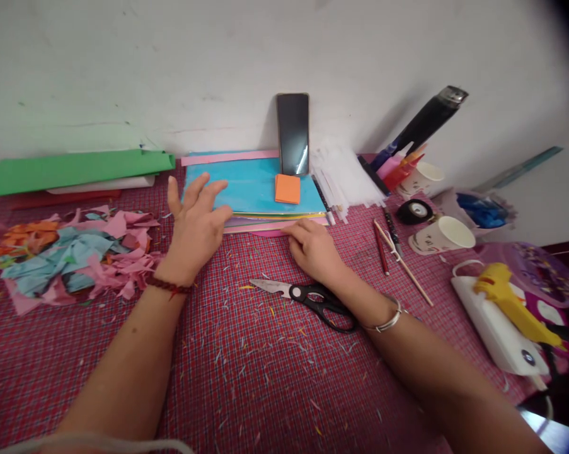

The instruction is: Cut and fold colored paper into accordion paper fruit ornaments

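Note:
My left hand (196, 221) hovers by the left end of a stack of coloured paper, its fingers spread and holding nothing. The top of that stack is a blue sheet (246, 183), with yellow and pink layers showing at the near edge. With fingers bent together, my right hand (315, 251) pinches the edge of a pink paper sheet (268, 233) that sticks out from under the stack. A small orange square of paper (287, 189) lies on the blue sheet. Scissors (307, 296) with black handles rest just below my right hand, slightly parted and partly under the wrist.
A phone (293, 133) leans on the wall. Crumpled tissue paper (80, 252) and a green roll (76, 170) lie left. White glue sticks (345, 176), tape (414, 211), paper cups (442, 235), a wooden stick (407, 268) and a yellow glue gun (515, 302) stand or lie right.

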The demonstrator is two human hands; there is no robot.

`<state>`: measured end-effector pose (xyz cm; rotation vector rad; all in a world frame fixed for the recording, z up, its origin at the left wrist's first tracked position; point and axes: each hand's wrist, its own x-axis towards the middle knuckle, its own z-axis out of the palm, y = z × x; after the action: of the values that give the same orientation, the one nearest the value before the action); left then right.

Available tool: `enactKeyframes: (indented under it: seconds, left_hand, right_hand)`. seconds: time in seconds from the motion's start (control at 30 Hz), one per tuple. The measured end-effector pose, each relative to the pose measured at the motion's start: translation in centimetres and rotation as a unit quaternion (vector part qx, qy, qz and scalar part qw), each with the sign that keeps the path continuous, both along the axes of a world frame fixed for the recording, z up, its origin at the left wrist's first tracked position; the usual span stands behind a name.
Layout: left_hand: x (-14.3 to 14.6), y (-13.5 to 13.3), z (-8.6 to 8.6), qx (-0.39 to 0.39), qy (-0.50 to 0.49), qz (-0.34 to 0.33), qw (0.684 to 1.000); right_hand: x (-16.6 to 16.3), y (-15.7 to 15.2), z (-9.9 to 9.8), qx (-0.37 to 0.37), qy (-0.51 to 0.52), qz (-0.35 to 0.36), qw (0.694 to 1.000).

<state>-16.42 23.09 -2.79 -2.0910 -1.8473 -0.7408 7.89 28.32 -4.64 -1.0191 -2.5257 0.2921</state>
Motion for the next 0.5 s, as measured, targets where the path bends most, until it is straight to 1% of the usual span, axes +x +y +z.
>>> enactKeyframes:
  seconds: [0.1, 0.17, 0.33, 0.5]
  left_hand:
    - [0.1, -0.1, 0.3, 0.005, -0.022, -0.014, 1.000]
    - [0.3, -0.2, 0.7, 0.003, -0.030, -0.003, 1.000]
    - [0.5, -0.5, 1.6, -0.037, -0.001, 0.015, 0.999]
    - [-0.3, -0.3, 1.6, -0.026, 0.010, 0.021, 0.999]
  right_hand:
    - [-0.1, -0.2, 0.1, -0.001, -0.035, -0.006, 0.999]
    - [-0.3, -0.3, 0.2, 0.006, -0.052, -0.022, 0.998]
    - [-0.5, -0.5, 0.4, 0.025, -0.087, -0.062, 0.994]
    - [-0.6, -0.3, 0.3, 0.024, -0.091, -0.077, 0.993]
